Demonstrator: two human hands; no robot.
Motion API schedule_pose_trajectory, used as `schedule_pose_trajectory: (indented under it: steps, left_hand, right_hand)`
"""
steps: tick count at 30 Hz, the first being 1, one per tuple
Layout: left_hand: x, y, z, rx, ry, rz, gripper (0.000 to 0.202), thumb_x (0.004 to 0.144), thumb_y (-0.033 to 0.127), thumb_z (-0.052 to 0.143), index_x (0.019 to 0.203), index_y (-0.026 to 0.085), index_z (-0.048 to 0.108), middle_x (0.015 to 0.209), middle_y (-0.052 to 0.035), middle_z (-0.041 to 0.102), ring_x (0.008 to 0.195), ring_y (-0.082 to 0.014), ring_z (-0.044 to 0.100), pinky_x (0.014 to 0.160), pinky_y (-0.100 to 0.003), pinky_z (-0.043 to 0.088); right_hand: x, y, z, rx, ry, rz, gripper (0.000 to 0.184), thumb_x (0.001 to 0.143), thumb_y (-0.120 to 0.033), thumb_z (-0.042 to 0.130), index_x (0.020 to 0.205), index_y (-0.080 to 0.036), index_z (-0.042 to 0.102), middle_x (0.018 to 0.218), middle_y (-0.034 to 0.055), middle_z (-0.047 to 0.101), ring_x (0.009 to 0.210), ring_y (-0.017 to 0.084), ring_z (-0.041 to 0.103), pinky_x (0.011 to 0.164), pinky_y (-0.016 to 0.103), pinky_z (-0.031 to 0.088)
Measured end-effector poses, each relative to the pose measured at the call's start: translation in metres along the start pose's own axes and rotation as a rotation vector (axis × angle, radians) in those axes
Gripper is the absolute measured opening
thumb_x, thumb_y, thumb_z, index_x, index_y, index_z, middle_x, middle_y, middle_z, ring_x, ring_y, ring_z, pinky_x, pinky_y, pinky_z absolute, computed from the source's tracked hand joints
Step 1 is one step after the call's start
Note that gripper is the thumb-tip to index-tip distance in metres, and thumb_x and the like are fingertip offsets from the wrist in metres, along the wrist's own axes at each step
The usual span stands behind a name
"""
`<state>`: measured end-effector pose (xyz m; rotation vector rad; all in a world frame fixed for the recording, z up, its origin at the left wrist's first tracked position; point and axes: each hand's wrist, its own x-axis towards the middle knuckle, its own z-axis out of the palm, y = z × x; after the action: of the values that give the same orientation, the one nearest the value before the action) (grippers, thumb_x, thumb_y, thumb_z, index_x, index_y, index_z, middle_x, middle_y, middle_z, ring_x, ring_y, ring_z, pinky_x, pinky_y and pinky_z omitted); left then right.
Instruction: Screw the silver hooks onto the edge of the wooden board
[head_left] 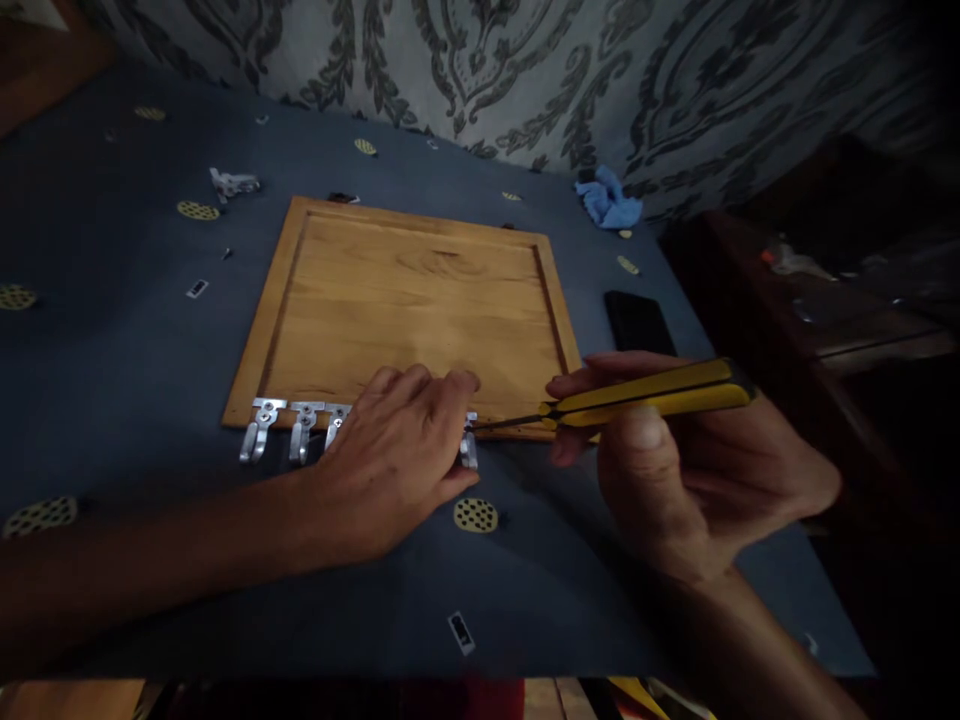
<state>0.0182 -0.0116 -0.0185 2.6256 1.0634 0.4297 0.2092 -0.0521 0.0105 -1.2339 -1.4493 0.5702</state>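
A framed wooden board [420, 300] lies flat on the blue-grey tablecloth. Along its near edge sits a row of silver metal hooks, among them a leftmost hook [259, 430] and a neighbouring hook [304, 430]. My left hand [390, 450] is curled over this edge, fingers on the wood and thumb below, covering part of the row. Just right of it another hook [469, 445] shows. In my right hand [675, 460] is a yellow-and-black handled screwdriver [645, 395], held almost level. Its thin shaft points left, with the tip at that hook beside my left fingers.
Silver hooks [234, 184] lie loose behind the board, left, with a small screw [226, 254] nearer. A blue cloth [607, 200] is crumpled at the back right. A black flat object [640, 322] lies right of the board. Patterned fabric [480, 70] rises behind the table.
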Motion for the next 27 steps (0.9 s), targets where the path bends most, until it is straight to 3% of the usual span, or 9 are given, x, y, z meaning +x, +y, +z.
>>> schedule_pose_trajectory:
  steps: [8, 14, 17, 21, 27]
  left_hand:
    - [-0.001, 0.000, 0.001, 0.003, -0.008, -0.024, 0.052, 0.085, 0.034, 0.080, 0.119, 0.020, 0.044, 0.111, -0.0065, 0.070, 0.107, -0.0299, 0.065, 0.090, -0.042, 0.049]
    - [0.000, 0.001, 0.000, 0.000, -0.014, -0.030, 0.046, 0.086, 0.032, 0.078, 0.117, 0.020, 0.046, 0.111, -0.0061, 0.069, 0.106, -0.0286, 0.064, 0.091, -0.042, 0.049]
    - [0.000, 0.001, 0.000, 0.004, -0.028, -0.029, 0.046, 0.086, 0.033, 0.078, 0.116, 0.021, 0.046, 0.114, -0.0060, 0.069, 0.106, -0.0284, 0.064, 0.092, -0.042, 0.049]
    - [0.001, 0.001, -0.001, -0.002, -0.045, -0.019, 0.049, 0.086, 0.033, 0.078, 0.120, 0.019, 0.046, 0.115, -0.0072, 0.069, 0.109, -0.0296, 0.063, 0.093, -0.044, 0.049]
    - [0.001, 0.002, 0.001, -0.005, -0.039, -0.009, 0.048, 0.085, 0.033, 0.079, 0.119, 0.019, 0.047, 0.112, -0.0068, 0.068, 0.108, -0.0297, 0.063, 0.092, -0.044, 0.049]
  right_hand:
    - [0.002, 0.001, -0.001, -0.047, -0.039, -0.111, 0.016, 0.092, -0.039, 0.073, 0.097, -0.023, 0.075, 0.092, 0.0040, 0.079, 0.050, 0.012, 0.067, 0.046, 0.028, 0.056]
    - [0.004, -0.003, 0.000, 0.029, -0.073, -0.050, 0.017, 0.090, -0.040, 0.076, 0.095, -0.025, 0.069, 0.090, 0.0036, 0.079, 0.049, 0.013, 0.066, 0.045, 0.028, 0.057]
    - [0.007, -0.003, -0.003, 0.098, -0.140, -0.022, 0.021, 0.091, -0.040, 0.075, 0.106, -0.028, 0.070, 0.092, 0.0018, 0.080, 0.052, 0.013, 0.068, 0.047, 0.027, 0.058]
    - [0.010, -0.001, -0.010, 0.032, -0.250, -0.035, 0.028, 0.094, -0.037, 0.071, 0.122, -0.031, 0.072, 0.092, 0.0019, 0.080, 0.052, 0.015, 0.069, 0.060, 0.035, 0.064]
    - [0.008, 0.002, -0.008, 0.051, -0.177, -0.074, 0.018, 0.083, -0.034, 0.084, 0.099, -0.029, 0.077, 0.094, 0.0033, 0.081, 0.060, 0.018, 0.070, 0.043, 0.030, 0.053]
